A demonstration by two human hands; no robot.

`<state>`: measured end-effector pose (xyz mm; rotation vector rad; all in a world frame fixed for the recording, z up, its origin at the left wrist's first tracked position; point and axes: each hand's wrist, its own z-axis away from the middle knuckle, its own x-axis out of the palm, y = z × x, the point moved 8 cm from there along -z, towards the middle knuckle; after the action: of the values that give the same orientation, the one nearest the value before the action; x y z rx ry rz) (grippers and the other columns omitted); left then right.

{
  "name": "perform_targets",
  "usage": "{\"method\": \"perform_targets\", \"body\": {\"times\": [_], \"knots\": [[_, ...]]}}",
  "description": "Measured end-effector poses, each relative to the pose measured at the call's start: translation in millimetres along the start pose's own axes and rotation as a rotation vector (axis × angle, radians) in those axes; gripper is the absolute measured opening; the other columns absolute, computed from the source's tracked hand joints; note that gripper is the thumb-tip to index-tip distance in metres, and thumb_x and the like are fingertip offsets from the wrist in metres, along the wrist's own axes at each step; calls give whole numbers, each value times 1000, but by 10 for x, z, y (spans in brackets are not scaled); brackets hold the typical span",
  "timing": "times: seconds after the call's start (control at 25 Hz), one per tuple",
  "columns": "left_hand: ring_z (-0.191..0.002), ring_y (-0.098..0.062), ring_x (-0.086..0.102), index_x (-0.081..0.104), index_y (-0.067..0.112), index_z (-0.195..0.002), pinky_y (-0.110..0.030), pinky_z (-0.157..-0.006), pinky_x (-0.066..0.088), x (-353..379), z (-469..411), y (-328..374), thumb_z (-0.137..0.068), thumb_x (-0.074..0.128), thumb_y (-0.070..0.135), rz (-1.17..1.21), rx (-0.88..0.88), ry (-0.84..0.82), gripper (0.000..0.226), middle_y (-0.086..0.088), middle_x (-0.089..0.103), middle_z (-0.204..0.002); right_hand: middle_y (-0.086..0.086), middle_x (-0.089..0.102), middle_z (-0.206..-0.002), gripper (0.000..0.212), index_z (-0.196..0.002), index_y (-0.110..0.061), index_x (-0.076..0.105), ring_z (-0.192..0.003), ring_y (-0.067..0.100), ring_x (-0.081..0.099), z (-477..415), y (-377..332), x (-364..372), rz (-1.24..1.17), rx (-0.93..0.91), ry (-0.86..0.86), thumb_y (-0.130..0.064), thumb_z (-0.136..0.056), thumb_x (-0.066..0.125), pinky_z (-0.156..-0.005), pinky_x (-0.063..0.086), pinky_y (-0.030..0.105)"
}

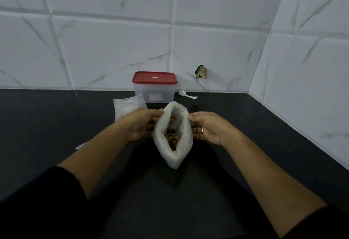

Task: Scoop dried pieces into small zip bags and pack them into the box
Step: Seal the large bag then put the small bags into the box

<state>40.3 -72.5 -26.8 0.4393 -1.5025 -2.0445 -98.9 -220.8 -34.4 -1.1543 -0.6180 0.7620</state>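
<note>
A white plastic bag (181,142) stands open on the black counter, with brown dried pieces (171,138) showing inside. My left hand (141,125) holds the bag's left side, its fingers curled against the plastic. My right hand (204,126) touches the bag's right rim with its fingertips, palm turned inward. Behind the bag stands a clear box with a red lid (154,87), lid on. A stack of small clear zip bags (127,106) lies left of the box. A white plastic spoon (186,94) lies to the right of the box by the wall.
The black counter (56,125) meets white marble-look tiled walls behind and to the right. A broken dark hole in the tile (201,71) sits above the spoon. A scrap of white (80,145) peeks out under my left forearm.
</note>
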Motion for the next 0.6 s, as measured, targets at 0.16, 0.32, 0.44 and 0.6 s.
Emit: {"method": "perform_targets", "body": {"times": [0.16,0.32,0.44,0.6], "knots": [[-113,-32,68,67,4,-130,-49,-105,53,30,-28,-56,-77,81,28,87,-99,-115,59,-19,70,-128,11,76,-93,31,-118,-2,73,-76,20,70,-46,51,13,-99,53,-25,-16,-90,76,-70,57,31],[-101,-30,72,66,2,-127,-46,-88,61,28,-34,-71,-74,82,21,94,-109,-165,59,-17,74,-115,16,76,-108,36,-121,0,72,-93,28,74,-38,-4,2,-134,26,-24,-9,-87,78,-81,64,41],[-108,-36,70,74,3,-110,-49,-91,60,-89,-77,44,-79,80,8,-18,38,-3,31,-21,75,-113,11,77,-99,25,-110,-4,75,-84,22,73,-10,-149,-109,96,-114,130,1,-86,74,-73,63,37],[-87,-23,70,72,9,-93,-26,-58,54,-273,23,273,-88,68,-1,-259,303,282,12,-9,73,-95,7,70,-90,18,-84,-14,68,-86,23,67,55,-396,-301,391,-367,419,4,-85,68,-64,53,33]]}}
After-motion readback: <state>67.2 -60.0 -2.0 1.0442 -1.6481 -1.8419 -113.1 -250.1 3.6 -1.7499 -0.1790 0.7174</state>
